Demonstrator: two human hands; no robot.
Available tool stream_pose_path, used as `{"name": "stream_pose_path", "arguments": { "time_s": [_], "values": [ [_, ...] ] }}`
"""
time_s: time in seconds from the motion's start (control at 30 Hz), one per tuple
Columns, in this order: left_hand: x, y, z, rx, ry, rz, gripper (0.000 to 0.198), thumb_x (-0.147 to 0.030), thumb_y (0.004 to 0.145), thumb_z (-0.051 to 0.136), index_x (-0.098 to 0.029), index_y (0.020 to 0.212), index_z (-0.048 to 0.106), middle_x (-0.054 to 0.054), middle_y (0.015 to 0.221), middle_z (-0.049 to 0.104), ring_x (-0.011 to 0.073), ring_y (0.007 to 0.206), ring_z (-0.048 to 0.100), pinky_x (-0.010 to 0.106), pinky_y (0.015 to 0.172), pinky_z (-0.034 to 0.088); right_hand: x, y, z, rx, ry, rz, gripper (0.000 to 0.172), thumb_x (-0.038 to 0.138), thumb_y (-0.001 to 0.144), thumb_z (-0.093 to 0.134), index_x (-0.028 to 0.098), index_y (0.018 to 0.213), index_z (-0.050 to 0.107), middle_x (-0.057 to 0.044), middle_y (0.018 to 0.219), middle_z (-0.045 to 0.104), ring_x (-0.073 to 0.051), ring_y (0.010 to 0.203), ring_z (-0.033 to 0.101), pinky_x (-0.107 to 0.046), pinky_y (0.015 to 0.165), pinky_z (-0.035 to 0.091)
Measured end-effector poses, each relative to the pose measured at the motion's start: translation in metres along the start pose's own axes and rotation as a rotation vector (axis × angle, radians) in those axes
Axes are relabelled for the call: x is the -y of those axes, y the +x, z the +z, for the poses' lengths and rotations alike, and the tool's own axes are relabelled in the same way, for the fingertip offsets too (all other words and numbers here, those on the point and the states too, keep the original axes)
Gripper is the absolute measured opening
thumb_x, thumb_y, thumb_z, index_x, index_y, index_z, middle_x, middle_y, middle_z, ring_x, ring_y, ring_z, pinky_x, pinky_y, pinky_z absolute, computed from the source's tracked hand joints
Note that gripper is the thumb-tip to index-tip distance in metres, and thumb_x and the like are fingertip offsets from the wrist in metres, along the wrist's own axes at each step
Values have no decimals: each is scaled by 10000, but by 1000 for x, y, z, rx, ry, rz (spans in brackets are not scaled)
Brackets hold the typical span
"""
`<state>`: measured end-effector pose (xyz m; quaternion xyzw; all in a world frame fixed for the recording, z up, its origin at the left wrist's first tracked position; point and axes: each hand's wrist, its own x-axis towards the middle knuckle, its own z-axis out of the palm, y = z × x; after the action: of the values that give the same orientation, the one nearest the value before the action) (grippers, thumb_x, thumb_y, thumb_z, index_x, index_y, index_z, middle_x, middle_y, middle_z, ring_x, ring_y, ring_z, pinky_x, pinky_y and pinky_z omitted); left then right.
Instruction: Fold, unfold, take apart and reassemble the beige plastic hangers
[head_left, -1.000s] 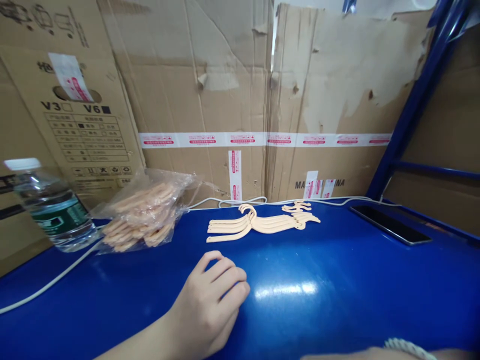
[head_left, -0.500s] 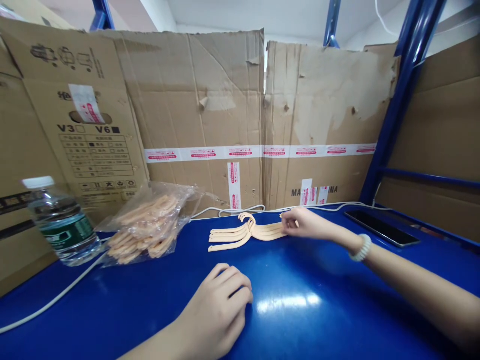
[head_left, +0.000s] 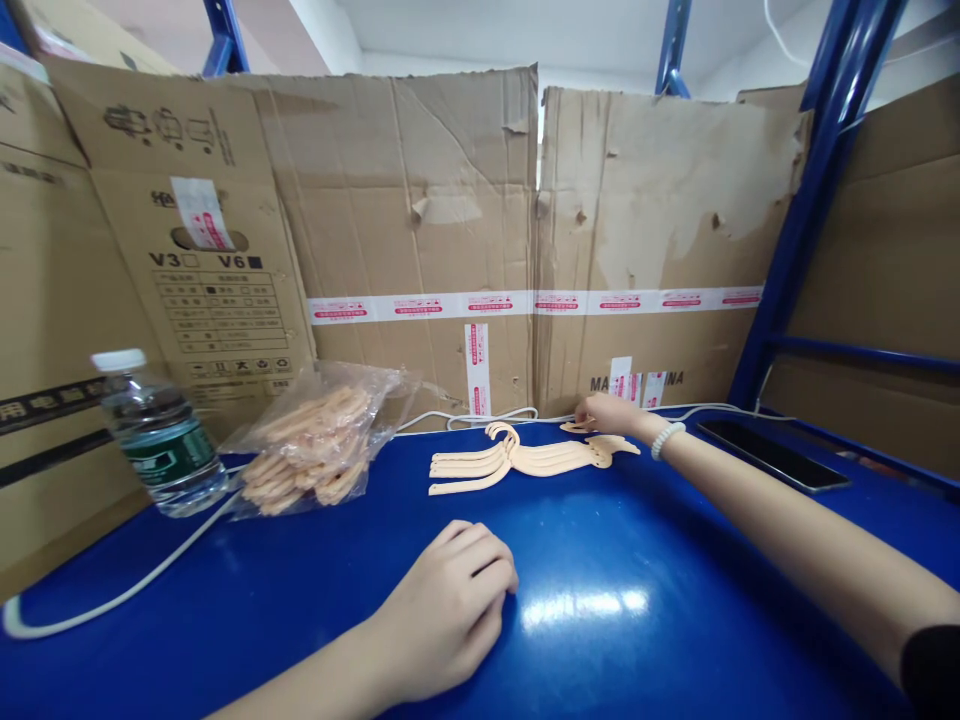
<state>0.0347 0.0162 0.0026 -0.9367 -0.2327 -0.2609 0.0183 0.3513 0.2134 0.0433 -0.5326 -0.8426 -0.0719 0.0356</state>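
Note:
Near the back of the blue table lie several beige plastic hanger pieces, with curved arms and hooks, grouped in a row. My right hand, wearing a pale beaded bracelet, reaches just behind their right end. Its fingers are closed on a small beige hanger piece, partly hidden by the hand. More flat beige ends fan out in front of it. My left hand rests on the table in front of the hangers, fingers curled in, nothing visible in them.
To the left, a clear plastic bag of beige pieces stands beside a water bottle. A phone lies at the right. White cable runs along the table. Cardboard sheets and a blue post enclose the back.
My right hand has moved back from the right ends of the hanger pieces, uncovering them, to a small piece behind. The left hand stays curled on the table. The view has shifted slightly.

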Motion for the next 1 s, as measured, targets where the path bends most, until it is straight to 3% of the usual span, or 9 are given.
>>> {"name": "stream_pose_path", "arguments": {
  "time_s": [0.17, 0.37, 0.47, 0.57, 0.7, 0.8, 0.9, 1.0],
  "values": [
    [0, 0, 1, 6, -1, 0, 206, -40, 828, 429, -189, 895, 555, 48, 899, 648, 191, 826, 563, 343, 777, 429, 1, 1, 0, -14, 48, 9, 229, 311, 943, 589, 142, 1094, 623, -78, 1102, 641, -198, 950, 637, -394, 834, 537],
    [-2, 1, -2, 2, 4, 2, 211, -30, 816, 438, -182, 882, 569, 42, 886, 658, 185, 824, 568, 336, 775, 434, 3, -4, -7, -234, 257, 79, 200, 325, 936, 592, 138, 981, 646, -62, 1019, 663, -190, 925, 635, -394, 843, 520],
    [-2, 0, -3, -22, -42, -29, 218, -34, 819, 440, -188, 887, 579, 42, 893, 660, 185, 841, 584, 333, 781, 450, 16, -12, -16, -389, 438, 130, 265, 366, 914, 587, 111, 897, 659, -107, 951, 680, -221, 900, 645, -374, 815, 505],
    [0, 1, -2, -104, -196, -171, 218, -59, 826, 460, -197, 935, 589, 40, 908, 655, 182, 858, 609, 331, 786, 490, 44, -26, -25, -457, 671, 117, 373, 448, 891, 542, 91, 912, 647, -161, 913, 700, -242, 849, 667, -341, 746, 511],
    [9, 4, 2, -283, -556, -492, 205, -179, 841, 536, -173, 1039, 585, 85, 1008, 658, 165, 795, 647, 304, 686, 554, 99, -56, -33, -350, 971, 5, 418, 484, 853, 546, 97, 997, 604, -120, 829, 719, -185, 731, 684, -321, 709, 550],
    [13, 7, 3, -309, -857, -629, 309, -275, 811, 626, -145, 1088, 588, 132, 1096, 657, 171, 797, 663, 297, 646, 556, 138, -77, -35, -202, 1156, -83, 367, 472, 814, 618, 120, 918, 609, -80, 751, 713, -151, 655, 675, -291, 647, 565],
    [7, 10, 0, -250, -1084, -729, 308, -337, 750, 730, -124, 955, 643, 70, 853, 697, 144, 690, 636, 267, 631, 524, 167, -85, -34, -69, 1442, -166, 346, 434, 735, 737, 144, 855, 592, -29, 660, 681, -114, 552, 629, -252, 567, 550],
    [2, 13, -3, -218, -1169, -784, 330, -401, 686, 796, -116, 760, 647, 19, 649, 652, 112, 578, 574, 247, 601, 491, 180, -79, -30, -85, 1475, -211, 334, 425, 749, 735, 153, 880, 591, -7, 637, 657, -113, 526, 618, -253, 547, 551]
  ]
}}
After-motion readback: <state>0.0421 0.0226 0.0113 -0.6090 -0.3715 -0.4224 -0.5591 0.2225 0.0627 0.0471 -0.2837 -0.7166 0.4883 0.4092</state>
